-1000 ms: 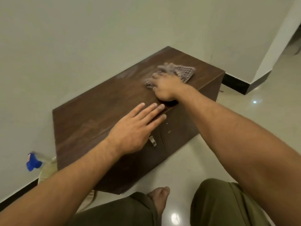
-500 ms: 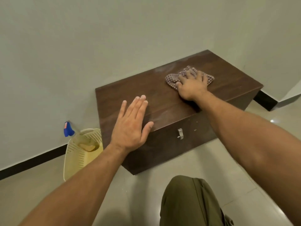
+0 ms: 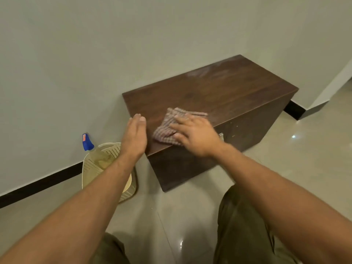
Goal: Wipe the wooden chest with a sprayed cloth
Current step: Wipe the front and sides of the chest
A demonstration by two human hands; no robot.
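Flat right hand [image 3: 196, 136] presses and half hides a checked fabric cloth [image 3: 168, 121] on the dark wooden box-shaped chest [image 3: 238, 88]; leftward, straight-fingered left hand [image 3: 134, 136], empty.

chest [image 3: 238, 88] on floor, back against wall | cloth [image 3: 167, 124] on chest top, near its front-left corner | right hand [image 3: 196, 135] on cloth | left hand [image 3: 134, 138] at chest's left edge, just left of cloth | basket [image 3: 89, 165] on floor, left of chest, by wall | spray bottle [image 3: 88, 143] in basket
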